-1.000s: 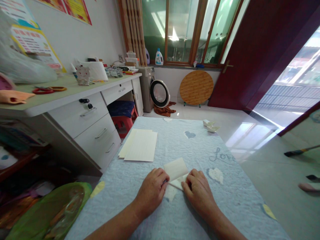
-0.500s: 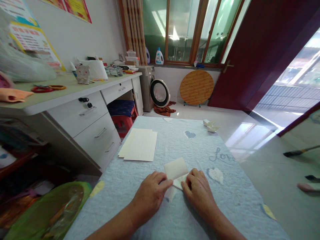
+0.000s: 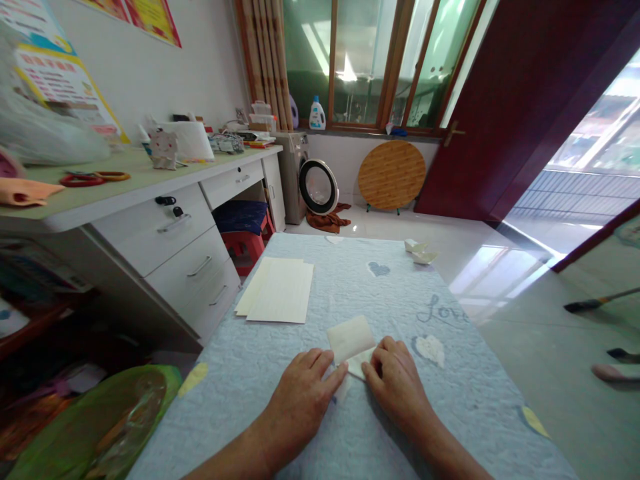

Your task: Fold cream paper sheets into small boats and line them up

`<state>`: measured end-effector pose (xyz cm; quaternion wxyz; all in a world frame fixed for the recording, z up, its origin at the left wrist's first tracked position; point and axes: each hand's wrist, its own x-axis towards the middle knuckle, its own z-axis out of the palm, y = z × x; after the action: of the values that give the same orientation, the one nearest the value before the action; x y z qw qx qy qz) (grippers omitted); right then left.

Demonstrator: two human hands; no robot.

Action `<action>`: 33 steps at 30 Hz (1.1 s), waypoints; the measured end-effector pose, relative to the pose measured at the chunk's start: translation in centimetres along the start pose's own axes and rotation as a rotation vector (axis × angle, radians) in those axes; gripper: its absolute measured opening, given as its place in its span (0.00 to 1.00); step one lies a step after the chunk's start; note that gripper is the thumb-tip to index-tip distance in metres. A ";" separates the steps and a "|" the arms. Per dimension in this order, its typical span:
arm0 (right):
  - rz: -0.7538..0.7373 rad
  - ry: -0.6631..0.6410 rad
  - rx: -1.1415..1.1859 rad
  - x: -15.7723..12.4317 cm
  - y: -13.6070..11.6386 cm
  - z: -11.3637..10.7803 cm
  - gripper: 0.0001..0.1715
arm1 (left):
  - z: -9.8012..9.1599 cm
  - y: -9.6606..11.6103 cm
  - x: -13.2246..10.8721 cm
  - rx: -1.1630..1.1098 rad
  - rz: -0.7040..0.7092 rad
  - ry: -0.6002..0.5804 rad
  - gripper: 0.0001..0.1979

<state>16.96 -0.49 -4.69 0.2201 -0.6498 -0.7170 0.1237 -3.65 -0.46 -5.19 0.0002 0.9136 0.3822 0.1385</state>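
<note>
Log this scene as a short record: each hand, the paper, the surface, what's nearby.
left hand: fingertips at the lower-left edge of the folded cream paper
right hand: fingers on the paper's lower-right corner
surface: pale blue quilted cover
other paper: stack of cream sheets; small folded paper pieces
nearby: white drawer desk; front-loading washing machine

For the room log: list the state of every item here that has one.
Folded cream paper sheet: folded, lying on the cloth
Left bare hand: fingers at its edge
Right bare hand: fingers on it
Flat cream paper sheets: unfolded, stacked
Round black-rimmed washing machine door: shut
Dark red room door: open
</note>
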 end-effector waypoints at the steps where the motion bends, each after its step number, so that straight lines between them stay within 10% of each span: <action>1: 0.001 -0.004 -0.001 0.0 0.0 0.0 0.14 | 0.1 0.1 0.0 0.009 -0.003 -0.001 0.20; 33: 0.008 -0.049 -0.032 0.1 -0.4 -0.6 0.14 | 0.2 1.2 -0.1 0.084 -0.026 -0.062 0.17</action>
<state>16.90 -0.48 -4.01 0.1917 -0.6528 -0.7214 0.1289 -2.78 -1.37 -5.29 -0.0244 0.9116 0.3994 0.0940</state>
